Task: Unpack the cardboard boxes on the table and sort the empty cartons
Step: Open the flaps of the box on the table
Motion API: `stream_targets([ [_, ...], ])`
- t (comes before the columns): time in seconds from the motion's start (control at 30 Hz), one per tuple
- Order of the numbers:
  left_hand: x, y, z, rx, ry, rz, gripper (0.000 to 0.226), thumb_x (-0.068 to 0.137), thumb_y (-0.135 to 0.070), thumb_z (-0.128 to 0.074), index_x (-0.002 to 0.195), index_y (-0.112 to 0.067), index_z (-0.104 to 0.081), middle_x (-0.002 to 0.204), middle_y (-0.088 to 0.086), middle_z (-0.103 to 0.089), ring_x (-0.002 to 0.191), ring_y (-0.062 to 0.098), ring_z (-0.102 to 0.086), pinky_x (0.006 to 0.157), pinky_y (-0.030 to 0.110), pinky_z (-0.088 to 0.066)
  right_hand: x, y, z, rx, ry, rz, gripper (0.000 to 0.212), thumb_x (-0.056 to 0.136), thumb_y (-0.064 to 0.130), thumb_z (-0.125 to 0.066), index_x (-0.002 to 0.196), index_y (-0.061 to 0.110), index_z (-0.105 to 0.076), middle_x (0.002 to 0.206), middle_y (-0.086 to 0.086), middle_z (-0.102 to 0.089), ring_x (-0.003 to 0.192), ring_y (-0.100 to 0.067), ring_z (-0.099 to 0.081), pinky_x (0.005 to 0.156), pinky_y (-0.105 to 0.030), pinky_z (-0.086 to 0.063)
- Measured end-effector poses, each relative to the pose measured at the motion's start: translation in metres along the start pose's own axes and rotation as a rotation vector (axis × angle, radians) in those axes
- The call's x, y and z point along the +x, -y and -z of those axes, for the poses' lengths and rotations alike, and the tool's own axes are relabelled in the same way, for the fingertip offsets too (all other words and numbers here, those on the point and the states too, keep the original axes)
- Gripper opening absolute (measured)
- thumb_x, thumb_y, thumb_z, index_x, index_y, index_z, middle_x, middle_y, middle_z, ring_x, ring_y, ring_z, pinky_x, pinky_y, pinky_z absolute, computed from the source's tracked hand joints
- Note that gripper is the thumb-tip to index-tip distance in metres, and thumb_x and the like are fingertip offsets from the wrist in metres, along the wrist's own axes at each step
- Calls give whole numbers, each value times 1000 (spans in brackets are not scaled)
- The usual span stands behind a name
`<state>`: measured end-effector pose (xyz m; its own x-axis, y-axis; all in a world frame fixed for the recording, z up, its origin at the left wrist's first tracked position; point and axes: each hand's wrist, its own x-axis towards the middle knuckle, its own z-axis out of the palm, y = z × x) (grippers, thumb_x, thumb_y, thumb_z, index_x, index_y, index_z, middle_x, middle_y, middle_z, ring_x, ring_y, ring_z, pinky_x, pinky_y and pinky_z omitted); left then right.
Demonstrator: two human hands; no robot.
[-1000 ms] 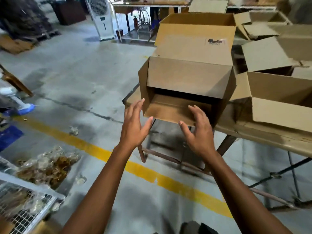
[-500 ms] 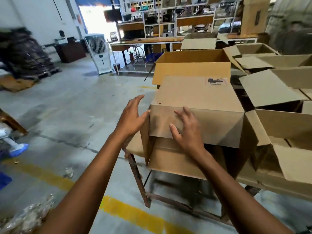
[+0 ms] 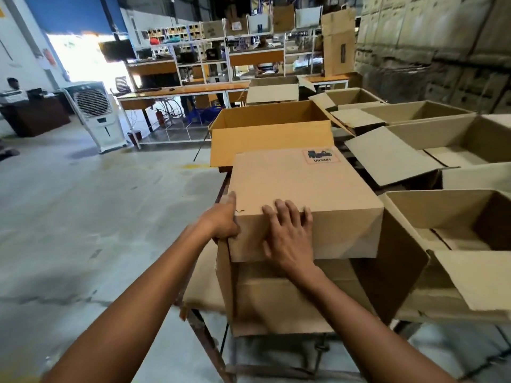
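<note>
Box (image 3: 298, 183) gripped at corner by left hand (image 3: 221, 225), right hand (image 3: 287, 239) laid flat; overhanging the table (image 3: 201, 280), it could be tipped off.

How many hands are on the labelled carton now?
2: the left hand grips the labelled carton at its near left corner; the right hand lies spread over its near top edge.

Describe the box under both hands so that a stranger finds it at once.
Find the table crowded with open cartons and go to its near left corner. There sits the brown box nearest the viewer. Only it shows a flat upper face, with a red-framed label in its far right corner; its neighbours gape upward.
</note>
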<state>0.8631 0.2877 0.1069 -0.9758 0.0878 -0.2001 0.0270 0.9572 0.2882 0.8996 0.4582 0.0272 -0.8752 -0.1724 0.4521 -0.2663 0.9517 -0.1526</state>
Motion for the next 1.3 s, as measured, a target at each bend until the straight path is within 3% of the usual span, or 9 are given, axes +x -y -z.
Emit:
stream_targets([
  [0.2, 10, 16, 7, 71, 64, -113, 100, 90, -2, -57, 157, -22, 14, 130, 15, -54, 84, 14, -54, 62, 24, -48, 2, 13, 1, -71, 7, -71, 82, 74, 44, -71, 145, 26, -34, 153, -11, -35, 145, -34, -25, 118, -60, -9],
  [0.33, 18, 34, 24, -150, 114, -188, 96, 88, -1, -59, 159, -31, -2, 134, 9, -48, 96, 19, -58, 70, 31, -57, 11, 28, 12, -132, 70, -141, 90, 80, 54, -68, 153, 30, -20, 163, -12, -16, 152, -33, -5, 118, -62, 0],
  [0.5, 26, 39, 95, -202, 146, -353, 83, 84, -3, -68, 156, -20, -29, 157, 2, -32, 137, 23, -38, 110, 33, -38, 48, 46, 68, -90, 93, -191, 82, 86, 65, -56, 153, 33, -21, 162, -5, -19, 151, -28, -12, 116, -67, -7],
  [0.63, 37, 35, 160, -126, 284, -501, 60, 88, -16, -68, 144, -27, -49, 142, -2, -50, 123, 16, -48, 92, 27, -42, 79, 63, 125, -50, 120, -163, 80, 88, 63, -58, 154, 34, -24, 162, -3, -22, 148, -28, -20, 117, -54, -28],
  [0.77, 50, 41, 203, -199, 388, -535, 82, 60, -44, -80, 137, -39, -55, 138, 2, -58, 120, 24, -60, 106, 50, -46, 102, 79, 160, -19, 199, -106, 81, 86, 62, -63, 154, 34, -29, 160, 1, -28, 145, -26, -28, 115, -49, -35],
  [0.97, 55, 58, 207, -250, 282, -687, 72, 70, -60, -65, 138, -52, -44, 156, -7, -34, 139, 17, -35, 117, 45, -26, 114, 106, 181, -7, 350, -78, 75, 91, 43, -65, 155, 31, -28, 153, -1, -41, 137, -25, -40, 113, -46, -38],
  [1.1, 77, 93, 181, -609, 365, -466, 47, 88, -29, -67, 131, -45, -55, 148, 7, -43, 127, 28, -50, 110, 48, -42, 122, 122, 166, -139, 307, -134, 54, 93, 23, -62, 145, 28, -45, 132, -3, -60, 121, -24, -56, 99, -41, -51],
  [1.2, 82, 115, 169, -362, 347, -350, 56, 93, -34, -64, 145, -39, -43, 151, 7, -38, 128, 24, -46, 111, 47, -40, 120, 129, 142, -96, 332, -149, 47, 98, 28, -55, 144, 26, -46, 135, -5, -59, 122, -26, -56, 100, -42, -51],
  [1.3, 72, 116, 154, -223, 195, -272, 73, 92, -48, -63, 153, -25, -30, 137, 9, -49, 111, 23, -57, 79, 35, -55, 112, 133, 113, -45, 336, -138, 50, 102, 37, -42, 150, 26, -34, 134, -13, -59, 119, -32, -58, 98, -46, -50],
])
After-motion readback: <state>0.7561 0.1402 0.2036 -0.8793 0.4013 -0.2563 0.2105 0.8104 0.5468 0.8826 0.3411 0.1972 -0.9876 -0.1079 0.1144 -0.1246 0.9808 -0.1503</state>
